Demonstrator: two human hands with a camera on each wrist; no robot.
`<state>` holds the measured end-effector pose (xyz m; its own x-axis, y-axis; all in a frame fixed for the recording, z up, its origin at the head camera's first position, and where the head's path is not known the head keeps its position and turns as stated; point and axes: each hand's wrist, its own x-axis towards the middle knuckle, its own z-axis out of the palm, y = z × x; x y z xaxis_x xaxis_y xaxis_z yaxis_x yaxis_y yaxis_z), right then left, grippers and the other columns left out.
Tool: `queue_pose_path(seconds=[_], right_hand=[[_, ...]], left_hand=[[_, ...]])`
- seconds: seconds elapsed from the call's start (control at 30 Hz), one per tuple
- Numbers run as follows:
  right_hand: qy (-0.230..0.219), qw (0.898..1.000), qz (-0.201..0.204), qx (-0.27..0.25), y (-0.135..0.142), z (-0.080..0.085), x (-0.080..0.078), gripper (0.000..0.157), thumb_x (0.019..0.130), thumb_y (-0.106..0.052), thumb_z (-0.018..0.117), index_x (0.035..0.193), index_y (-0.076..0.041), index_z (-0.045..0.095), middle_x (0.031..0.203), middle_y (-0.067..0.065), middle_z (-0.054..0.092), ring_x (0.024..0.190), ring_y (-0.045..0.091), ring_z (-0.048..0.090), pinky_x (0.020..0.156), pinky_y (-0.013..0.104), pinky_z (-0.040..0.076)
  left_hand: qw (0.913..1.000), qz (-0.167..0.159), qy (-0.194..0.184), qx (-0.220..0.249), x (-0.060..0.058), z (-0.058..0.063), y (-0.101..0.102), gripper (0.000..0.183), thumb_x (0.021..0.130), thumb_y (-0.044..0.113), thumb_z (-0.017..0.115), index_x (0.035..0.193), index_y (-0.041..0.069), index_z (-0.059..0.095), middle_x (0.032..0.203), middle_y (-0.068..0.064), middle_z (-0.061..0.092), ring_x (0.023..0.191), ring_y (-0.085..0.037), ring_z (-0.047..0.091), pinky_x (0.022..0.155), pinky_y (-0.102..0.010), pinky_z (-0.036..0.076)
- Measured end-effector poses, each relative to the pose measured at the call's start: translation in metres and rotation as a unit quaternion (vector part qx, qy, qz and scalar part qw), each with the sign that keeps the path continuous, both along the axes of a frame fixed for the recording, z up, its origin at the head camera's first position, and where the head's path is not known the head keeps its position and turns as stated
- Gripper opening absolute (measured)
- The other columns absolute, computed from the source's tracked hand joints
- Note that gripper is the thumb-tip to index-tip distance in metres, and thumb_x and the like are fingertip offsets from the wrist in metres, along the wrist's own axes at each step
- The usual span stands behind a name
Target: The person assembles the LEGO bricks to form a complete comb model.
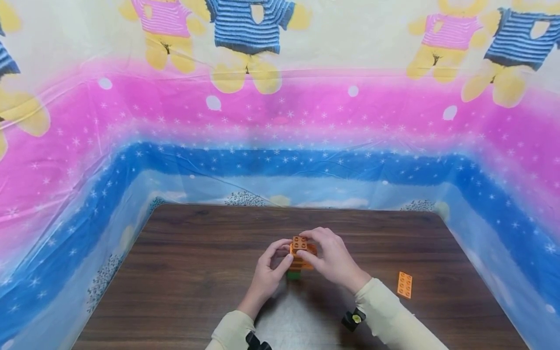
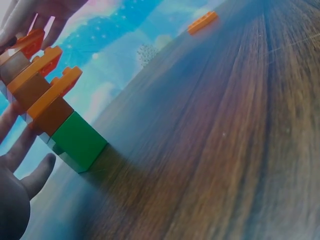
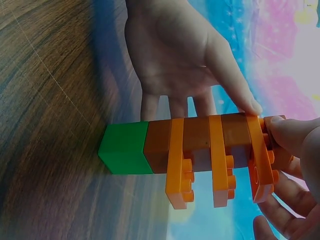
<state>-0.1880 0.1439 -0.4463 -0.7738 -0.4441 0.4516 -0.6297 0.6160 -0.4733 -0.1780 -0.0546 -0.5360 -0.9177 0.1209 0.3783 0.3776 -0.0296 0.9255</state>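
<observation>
A tower of toy building bricks [image 3: 237,142] stands upright on the table, mid-front in the head view. At its base is a green brick [image 3: 127,150]; brown bricks alternate with orange plates above it, the plates jutting out to one side with studs showing. The topmost orange plate [image 3: 260,160] sits slightly askew in the right wrist view. My right hand [image 1: 334,255] pinches the brown brick [image 1: 299,240] on top between thumb and fingers. My left hand [image 1: 270,273] holds the tower's upper part from the left, thumb at the top plate's edge and fingers behind.
A loose orange plate [image 1: 404,285] with studs up lies on the dark wooden table [image 1: 197,253], right of my right forearm. A patterned cloth [image 1: 280,163] with blue and pink bands hangs around the table's back and sides.
</observation>
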Motion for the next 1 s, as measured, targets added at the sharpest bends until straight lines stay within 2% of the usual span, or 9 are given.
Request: queue_pose_path(seconds=[0.17, 0.47, 0.9, 1.0], right_hand=[[-0.003, 1.000, 0.000, 0.003, -0.0018, 0.0006, -0.0002, 0.035, 0.091, -0.023, 0.085, 0.123, -0.011, 0.073, 0.112, -0.001, 0.072, 0.103, 0.018, 0.065, 0.083, 0.040, 0.058], [0.002, 1.000, 0.005, 0.008, -0.0029, 0.0027, -0.0005, 0.036, 0.091, -0.024, 0.085, 0.123, -0.011, 0.074, 0.109, -0.003, 0.071, 0.100, 0.012, 0.062, 0.080, 0.034, 0.057], [0.004, 1.000, 0.018, 0.010, -0.0034, 0.0047, -0.0004, 0.036, 0.091, -0.025, 0.085, 0.124, -0.012, 0.074, 0.108, -0.004, 0.071, 0.101, 0.013, 0.062, 0.081, 0.035, 0.056], [-0.001, 1.000, 0.015, 0.010, -0.0036, 0.0048, -0.0002, 0.036, 0.091, -0.025, 0.085, 0.124, -0.013, 0.074, 0.108, -0.004, 0.071, 0.100, 0.012, 0.061, 0.080, 0.034, 0.056]], left_hand=[[0.9999, 0.001, -0.008, -0.009, 0.0003, 0.0000, -0.0019, 0.035, 0.105, 0.016, 0.066, 0.139, 0.022, 0.062, 0.124, -0.008, 0.066, 0.116, -0.027, 0.065, 0.101, -0.040, 0.054], [0.9999, -0.007, 0.004, -0.008, -0.0002, 0.0001, -0.0033, 0.038, 0.105, 0.013, 0.065, 0.142, 0.021, 0.061, 0.125, -0.009, 0.066, 0.117, -0.027, 0.065, 0.101, -0.037, 0.054], [0.9999, -0.001, 0.003, -0.010, 0.0003, 0.0017, -0.0045, 0.038, 0.104, 0.014, 0.067, 0.141, 0.021, 0.062, 0.125, -0.008, 0.066, 0.116, -0.027, 0.065, 0.100, -0.049, 0.054], [0.9998, -0.005, 0.011, -0.015, 0.0001, 0.0014, -0.0053, 0.039, 0.105, 0.014, 0.066, 0.143, 0.020, 0.060, 0.126, -0.008, 0.066, 0.116, -0.027, 0.065, 0.101, -0.048, 0.054]])
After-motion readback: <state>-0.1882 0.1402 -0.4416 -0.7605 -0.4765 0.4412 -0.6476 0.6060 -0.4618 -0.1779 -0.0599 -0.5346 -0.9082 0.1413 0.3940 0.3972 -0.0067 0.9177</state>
